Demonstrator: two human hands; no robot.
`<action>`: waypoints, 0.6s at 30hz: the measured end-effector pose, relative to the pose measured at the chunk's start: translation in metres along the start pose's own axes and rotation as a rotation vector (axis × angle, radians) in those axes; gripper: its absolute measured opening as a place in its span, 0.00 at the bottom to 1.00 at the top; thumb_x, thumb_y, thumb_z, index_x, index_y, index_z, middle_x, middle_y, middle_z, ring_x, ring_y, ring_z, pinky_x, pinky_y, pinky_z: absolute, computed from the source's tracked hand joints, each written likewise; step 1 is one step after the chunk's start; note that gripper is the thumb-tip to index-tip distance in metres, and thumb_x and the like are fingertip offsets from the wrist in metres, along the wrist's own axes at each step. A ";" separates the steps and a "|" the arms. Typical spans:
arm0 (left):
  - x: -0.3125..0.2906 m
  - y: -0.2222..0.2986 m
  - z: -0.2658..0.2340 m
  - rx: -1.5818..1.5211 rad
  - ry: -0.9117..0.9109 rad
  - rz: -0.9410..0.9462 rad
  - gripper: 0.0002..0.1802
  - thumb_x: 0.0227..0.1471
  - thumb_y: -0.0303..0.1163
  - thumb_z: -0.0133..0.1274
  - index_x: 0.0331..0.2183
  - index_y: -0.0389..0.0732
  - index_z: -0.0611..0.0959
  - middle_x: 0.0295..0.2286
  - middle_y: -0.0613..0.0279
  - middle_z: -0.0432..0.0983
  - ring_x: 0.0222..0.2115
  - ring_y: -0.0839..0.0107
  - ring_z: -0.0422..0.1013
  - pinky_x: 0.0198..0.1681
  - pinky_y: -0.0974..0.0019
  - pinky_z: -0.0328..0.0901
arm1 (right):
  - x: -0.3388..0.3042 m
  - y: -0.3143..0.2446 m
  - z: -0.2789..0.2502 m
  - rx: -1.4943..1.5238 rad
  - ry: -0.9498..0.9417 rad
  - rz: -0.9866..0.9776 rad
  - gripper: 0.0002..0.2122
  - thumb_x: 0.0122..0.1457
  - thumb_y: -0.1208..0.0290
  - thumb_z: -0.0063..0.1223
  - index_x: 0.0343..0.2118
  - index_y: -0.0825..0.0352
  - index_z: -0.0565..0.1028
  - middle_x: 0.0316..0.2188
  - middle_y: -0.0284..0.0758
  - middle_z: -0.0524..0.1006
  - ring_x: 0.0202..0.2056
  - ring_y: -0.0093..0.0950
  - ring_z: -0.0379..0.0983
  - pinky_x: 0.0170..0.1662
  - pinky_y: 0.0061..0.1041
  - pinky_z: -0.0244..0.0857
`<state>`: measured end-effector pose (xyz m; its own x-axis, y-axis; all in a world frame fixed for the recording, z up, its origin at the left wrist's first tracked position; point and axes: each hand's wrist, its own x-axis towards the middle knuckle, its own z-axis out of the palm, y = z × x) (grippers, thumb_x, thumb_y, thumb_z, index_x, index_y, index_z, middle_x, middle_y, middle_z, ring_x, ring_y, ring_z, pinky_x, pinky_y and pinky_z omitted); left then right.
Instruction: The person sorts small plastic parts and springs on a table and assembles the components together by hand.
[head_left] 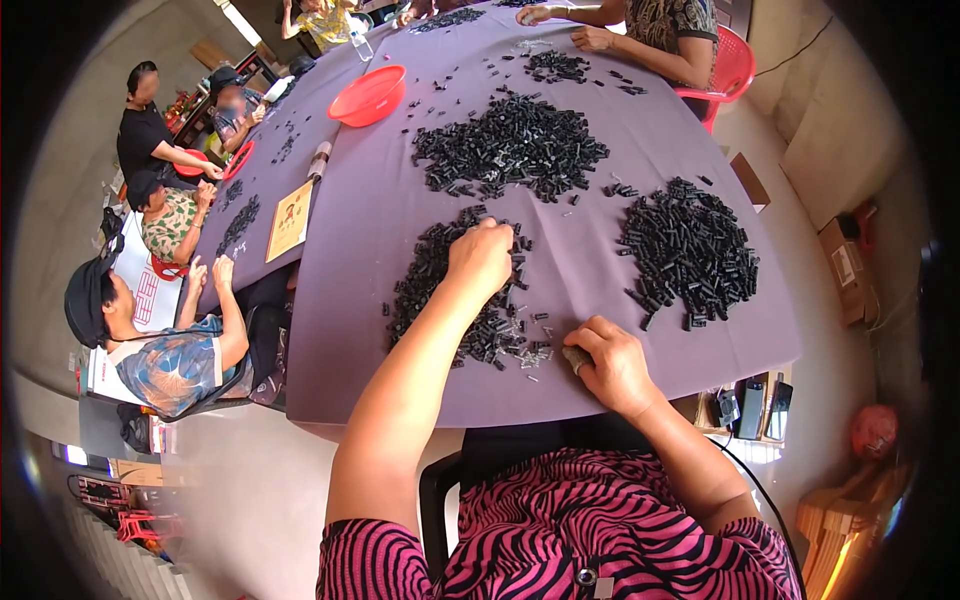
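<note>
My left hand (482, 258) reaches over the near pile of small black cylindrical pieces (435, 285), at its upper right side. Its fingers are bent down and pressed together; whatever they pinch is hidden under the hand. Close to the table's front edge rests my right hand (615, 368), fingers curled and closed. Something brownish shows at its thumb and fingertips, too small to name. Between the two hands, small clear pieces (530, 352) lie scattered at the pile's lower right border.
More black pieces form a large pile (510, 145) farther back and another (690, 250) at right. A red basin (368, 96), a yellow booklet (290, 222) and a clear bottle (361, 42) are on the purple-covered table (350, 330). Several people sit around it.
</note>
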<state>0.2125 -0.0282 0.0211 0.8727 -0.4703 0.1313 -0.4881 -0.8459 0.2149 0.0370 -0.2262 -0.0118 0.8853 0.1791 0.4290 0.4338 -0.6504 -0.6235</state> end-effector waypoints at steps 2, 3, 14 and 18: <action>-0.013 0.001 -0.003 -0.075 0.216 0.043 0.04 0.50 0.25 0.55 0.31 0.38 0.77 0.31 0.54 0.75 0.33 0.49 0.75 0.39 0.50 0.69 | -0.001 0.001 0.001 -0.010 0.011 -0.006 0.12 0.43 0.81 0.58 0.35 0.64 0.78 0.33 0.36 0.76 0.36 0.41 0.76 0.40 0.37 0.72; -0.020 -0.002 -0.003 -0.106 0.298 0.100 0.06 0.52 0.26 0.57 0.33 0.38 0.76 0.30 0.54 0.76 0.30 0.51 0.75 0.36 0.54 0.70 | -0.001 0.002 0.001 -0.008 0.009 -0.002 0.12 0.43 0.81 0.58 0.35 0.64 0.78 0.33 0.36 0.76 0.36 0.41 0.76 0.40 0.37 0.72; -0.199 0.052 0.011 -1.130 0.104 -0.333 0.12 0.61 0.21 0.54 0.47 0.32 0.80 0.36 0.61 0.82 0.33 0.79 0.75 0.37 0.74 0.71 | 0.000 0.001 -0.001 0.058 -0.015 0.074 0.16 0.44 0.82 0.58 0.39 0.65 0.79 0.36 0.38 0.77 0.38 0.42 0.77 0.42 0.37 0.73; -0.212 0.058 0.020 -1.134 0.170 -0.369 0.11 0.61 0.22 0.54 0.46 0.33 0.80 0.35 0.61 0.82 0.31 0.80 0.74 0.37 0.74 0.69 | 0.002 -0.004 -0.003 0.119 -0.019 0.094 0.14 0.44 0.81 0.60 0.37 0.66 0.80 0.36 0.38 0.77 0.37 0.42 0.77 0.42 0.37 0.73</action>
<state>-0.0006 0.0171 -0.0131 0.9907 -0.1355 -0.0097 -0.0150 -0.1800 0.9835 0.0362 -0.2256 -0.0067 0.9255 0.1359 0.3535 0.3644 -0.5732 -0.7339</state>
